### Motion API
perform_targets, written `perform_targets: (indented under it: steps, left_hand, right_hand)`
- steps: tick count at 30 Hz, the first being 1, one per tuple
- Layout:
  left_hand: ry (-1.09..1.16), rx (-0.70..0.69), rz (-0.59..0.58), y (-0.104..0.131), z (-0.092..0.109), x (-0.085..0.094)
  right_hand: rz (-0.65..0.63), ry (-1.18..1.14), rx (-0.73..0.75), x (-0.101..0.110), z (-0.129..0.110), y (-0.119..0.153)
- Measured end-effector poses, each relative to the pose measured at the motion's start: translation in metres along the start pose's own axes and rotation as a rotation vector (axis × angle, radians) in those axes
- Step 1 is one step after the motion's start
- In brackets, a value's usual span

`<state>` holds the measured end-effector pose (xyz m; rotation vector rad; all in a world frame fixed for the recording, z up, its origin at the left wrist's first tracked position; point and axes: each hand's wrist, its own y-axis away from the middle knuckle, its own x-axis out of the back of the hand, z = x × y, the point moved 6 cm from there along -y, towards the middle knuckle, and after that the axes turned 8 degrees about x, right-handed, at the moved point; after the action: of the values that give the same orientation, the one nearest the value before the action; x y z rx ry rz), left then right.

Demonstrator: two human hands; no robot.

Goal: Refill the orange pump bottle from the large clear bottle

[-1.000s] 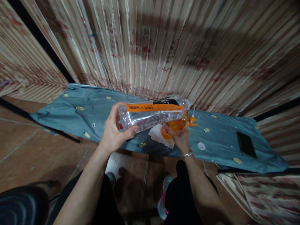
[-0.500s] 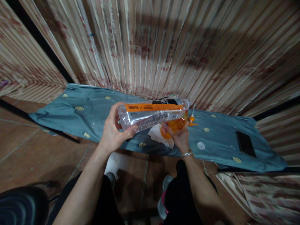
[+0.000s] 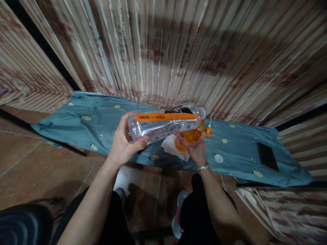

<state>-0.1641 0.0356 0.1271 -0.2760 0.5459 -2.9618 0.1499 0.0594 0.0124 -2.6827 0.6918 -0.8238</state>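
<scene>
My left hand [image 3: 125, 143] is closed around the base of a clear plastic bottle [image 3: 163, 124] with an orange, silver and black label. The bottle lies nearly level, its neck pointing right and over an orange see-through bottle [image 3: 191, 136]. That orange bottle is gripped by my right hand [image 3: 196, 149], low on its side, and leans above a white paper napkin [image 3: 170, 148]. The clear bottle partly hides the orange one's mouth; whether liquid flows cannot be made out. Just right of them, an orange pump top [image 3: 208, 130] with a pale tube rests on the cloth.
A teal cloth with yellow pineapple prints [image 3: 102, 112] covers the narrow table. Toward the right lie a white round cap [image 3: 218, 158] and a black phone [image 3: 267, 156]. Behind hangs a pleated curtain [image 3: 163, 51]; black poles [image 3: 46, 44] stand at the sides. A dark stool [image 3: 24, 223] is at lower left.
The clear bottle has shifted very slightly left and turned a little in my left hand's grip. My right hand and the orange bottle stay practically where they were.
</scene>
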Motion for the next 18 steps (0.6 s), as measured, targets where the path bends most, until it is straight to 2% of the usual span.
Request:
perform_targets:
  steps: [18]
  left_hand:
    - [0.051,0.057,0.004,-0.0013,-0.0097,0.0013]
  right_hand:
    - [-0.052,-0.019,0.011,0.0007,-0.0067,0.0022]
